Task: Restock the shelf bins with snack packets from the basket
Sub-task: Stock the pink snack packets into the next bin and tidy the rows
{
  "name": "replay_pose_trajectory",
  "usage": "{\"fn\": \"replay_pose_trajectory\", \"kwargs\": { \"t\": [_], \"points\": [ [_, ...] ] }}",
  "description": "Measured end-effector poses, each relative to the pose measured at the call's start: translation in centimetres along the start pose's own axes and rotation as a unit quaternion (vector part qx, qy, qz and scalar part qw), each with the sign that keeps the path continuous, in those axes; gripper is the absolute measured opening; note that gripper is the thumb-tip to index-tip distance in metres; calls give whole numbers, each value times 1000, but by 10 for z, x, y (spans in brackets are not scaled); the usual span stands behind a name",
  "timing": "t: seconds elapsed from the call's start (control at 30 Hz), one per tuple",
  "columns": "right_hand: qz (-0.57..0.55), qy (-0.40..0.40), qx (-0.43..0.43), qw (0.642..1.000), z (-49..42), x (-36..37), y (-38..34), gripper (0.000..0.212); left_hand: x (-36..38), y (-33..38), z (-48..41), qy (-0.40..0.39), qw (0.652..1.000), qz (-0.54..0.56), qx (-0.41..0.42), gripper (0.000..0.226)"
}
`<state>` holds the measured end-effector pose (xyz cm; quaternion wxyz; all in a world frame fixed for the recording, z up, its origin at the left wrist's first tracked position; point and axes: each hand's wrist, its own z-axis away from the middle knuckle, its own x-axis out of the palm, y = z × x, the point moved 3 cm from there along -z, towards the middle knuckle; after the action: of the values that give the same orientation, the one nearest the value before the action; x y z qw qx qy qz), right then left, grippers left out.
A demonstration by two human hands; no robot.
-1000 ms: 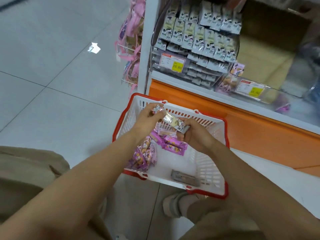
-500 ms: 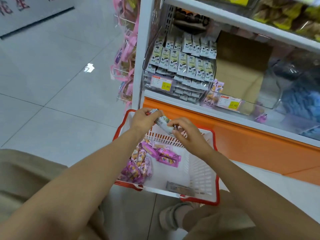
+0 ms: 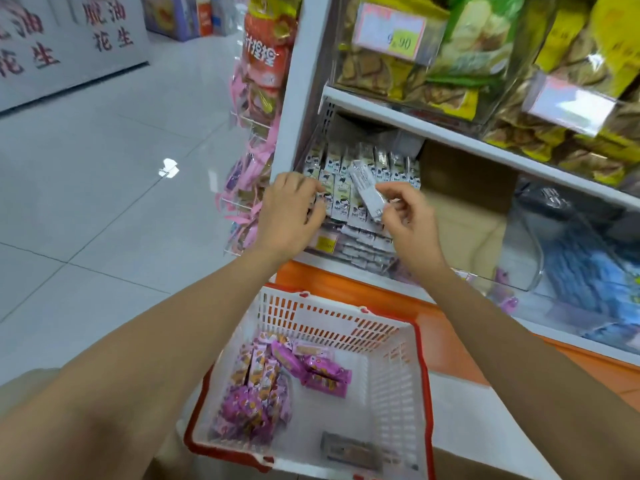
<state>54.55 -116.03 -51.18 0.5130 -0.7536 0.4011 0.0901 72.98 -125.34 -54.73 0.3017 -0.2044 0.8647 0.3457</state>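
Packet (image 3: 366, 189) poised over the shelf bin (image 3: 360, 258), centre of the frame.
Head view: our right hand (image 3: 410, 221) pinches the white-and-grey packet by its lower end, tilted above the standing packets (image 3: 337, 174) that fill the clear bin. Our left hand (image 3: 287, 216), apart from the right, curls its fingers against those rows; we cannot tell whether it grips any. At lower centre, our red-rimmed basket (image 3: 424, 375) holds pink packets (image 3: 273, 382) at its left and a grey packet (image 3: 353, 452) near its bottom edge.
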Motion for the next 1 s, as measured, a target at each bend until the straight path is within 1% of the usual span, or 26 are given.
{"fn": "replay_pose_trajectory", "kwargs": {
  "t": [0.1, 0.2, 0.27, 0.43, 0.63, 0.73, 0.87, 1.0],
  "points": [
    [41, 42, 17, 998, -33, 4, -1, 30, 14, -11, -7, -38, 998, -44, 38, 42],
    [73, 47, 25, 996, -62, 14, 2, 27, 29, -19, -8, -61, 992, -76, 74, 52],
    [108, 46, 24, 993, -77, 22, 7, 28, 34, -24, -6, -60, 991, -86, 79, 53],
    [168, 23, 27, 985, -110, 46, 24, 28, 41, -27, -2, -28, 994, -74, 79, 52],
    [228, 11, 18, 973, -128, 68, 32, 29, 45, -28, -3, -18, 994, -70, 83, 51],
    [261, 8, 11, 965, -132, 73, 34, 29, 46, -29, -3, -19, 994, -74, 84, 51],
    [313, -21, 31, 949, -131, 75, 38, 32, 47, -31, -3, -25, 993, -73, 84, 50],
    [298, -68, 52, 951, -126, 70, 29, 39, 45, -30, -3, -48, 995, -49, 69, 52]
  ]
}}
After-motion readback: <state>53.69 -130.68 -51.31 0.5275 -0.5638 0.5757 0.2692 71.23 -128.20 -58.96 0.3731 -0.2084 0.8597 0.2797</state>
